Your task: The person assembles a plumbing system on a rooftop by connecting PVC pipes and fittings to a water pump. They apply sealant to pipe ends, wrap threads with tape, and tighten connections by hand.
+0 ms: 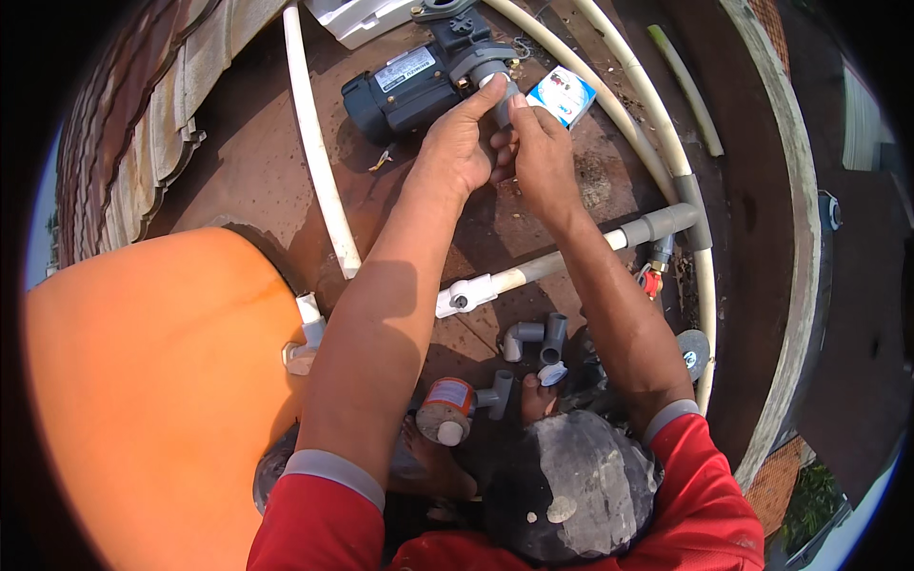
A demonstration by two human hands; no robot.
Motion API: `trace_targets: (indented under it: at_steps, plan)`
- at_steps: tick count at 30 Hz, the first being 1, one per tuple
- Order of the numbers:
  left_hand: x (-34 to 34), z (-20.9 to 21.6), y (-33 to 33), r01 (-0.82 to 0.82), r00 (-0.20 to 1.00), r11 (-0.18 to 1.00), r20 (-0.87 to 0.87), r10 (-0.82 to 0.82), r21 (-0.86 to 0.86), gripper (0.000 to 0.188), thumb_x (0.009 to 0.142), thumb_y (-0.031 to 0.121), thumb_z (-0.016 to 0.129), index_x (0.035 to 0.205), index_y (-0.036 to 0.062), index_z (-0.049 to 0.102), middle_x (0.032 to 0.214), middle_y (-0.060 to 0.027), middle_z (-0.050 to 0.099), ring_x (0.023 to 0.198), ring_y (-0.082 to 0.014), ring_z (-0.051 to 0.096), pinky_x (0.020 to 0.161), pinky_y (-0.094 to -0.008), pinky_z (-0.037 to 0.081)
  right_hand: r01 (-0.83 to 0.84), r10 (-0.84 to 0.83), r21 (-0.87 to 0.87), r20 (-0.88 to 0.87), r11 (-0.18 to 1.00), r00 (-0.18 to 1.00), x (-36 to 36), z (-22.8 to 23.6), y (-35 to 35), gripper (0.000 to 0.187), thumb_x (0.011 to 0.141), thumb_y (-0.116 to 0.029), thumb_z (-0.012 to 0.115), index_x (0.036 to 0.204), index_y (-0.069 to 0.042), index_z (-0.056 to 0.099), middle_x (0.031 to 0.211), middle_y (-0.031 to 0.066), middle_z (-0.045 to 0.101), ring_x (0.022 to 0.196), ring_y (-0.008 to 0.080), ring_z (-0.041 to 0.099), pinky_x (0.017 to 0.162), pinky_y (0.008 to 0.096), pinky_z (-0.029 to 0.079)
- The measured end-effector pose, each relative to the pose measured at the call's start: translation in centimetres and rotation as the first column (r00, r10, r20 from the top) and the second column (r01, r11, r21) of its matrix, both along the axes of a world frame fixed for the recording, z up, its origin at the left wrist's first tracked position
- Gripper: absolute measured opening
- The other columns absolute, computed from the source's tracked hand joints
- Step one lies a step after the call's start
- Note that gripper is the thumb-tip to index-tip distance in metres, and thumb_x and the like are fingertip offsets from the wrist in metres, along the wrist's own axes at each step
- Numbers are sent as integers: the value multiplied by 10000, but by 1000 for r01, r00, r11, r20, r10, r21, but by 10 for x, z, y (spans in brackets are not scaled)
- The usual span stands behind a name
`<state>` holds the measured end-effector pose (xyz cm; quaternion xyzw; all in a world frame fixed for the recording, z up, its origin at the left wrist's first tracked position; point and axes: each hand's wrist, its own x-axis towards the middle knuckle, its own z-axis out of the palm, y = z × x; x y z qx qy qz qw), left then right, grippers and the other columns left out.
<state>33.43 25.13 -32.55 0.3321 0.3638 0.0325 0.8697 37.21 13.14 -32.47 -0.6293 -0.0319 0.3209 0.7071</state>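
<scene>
Grey pipe fitting at outlet of dark pump, far side of rooftop floor. My left hand clamped on fitting, thumb over top. My right hand pinches fitting from right side. Small blue-white box just beside. Loose grey elbows, glue can near my feet. Orange tank at left.

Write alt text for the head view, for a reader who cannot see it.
Seen from above, the left hand and right hand together grip a short grey pipe fitting at the outlet of a dark water pump. Loose grey elbows, white pipes and an orange tank surround them.
</scene>
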Motion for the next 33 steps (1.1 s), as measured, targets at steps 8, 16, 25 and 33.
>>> trace_targets:
  at_steps: [8, 16, 25, 33]
  plan:
    - [-3, -9, 10, 67, 989, 998, 135, -64, -15, 415, 985, 414, 809, 1268, 120, 731, 887, -32, 642, 652, -157, 545, 556, -353, 413, -14, 25, 50, -227, 999, 974, 6, 0, 3, 546, 1144, -586, 487, 1226, -62, 618, 765, 27, 596, 647, 127, 579, 519, 310, 490]
    - [-12, -12, 15, 144, 974, 989, 183, -134, -44, 465, 987, 415, 805, 1314, 91, 735, 1043, -67, 692, 650, -127, 522, 553, -359, 455, -2, 68, 192, -340, 981, 938, 6, -4, -4, 605, 1128, -613, 518, 1348, -55, 593, 877, 43, 627, 651, 128, 569, 528, 313, 465]
    - [-12, -4, 19, 122, 982, 990, 151, -111, -66, 433, 993, 400, 808, 1290, 92, 742, 930, -57, 724, 638, -149, 540, 514, -360, 423, 60, 21, 231, -336, 971, 942, 0, -4, 0, 577, 1109, -580, 574, 1107, -4, 622, 832, 38, 639, 640, 123, 599, 502, 290, 497]
    - [-11, 13, 10, 96, 995, 995, 44, -94, -36, 344, 1017, 453, 758, 1054, 113, 725, 829, -18, 632, 778, -163, 591, 607, -330, 425, -25, 107, 273, -292, 962, 951, 13, -6, -3, 515, 1135, -488, 550, 1137, 24, 597, 837, 82, 659, 726, 187, 684, 605, 367, 587]
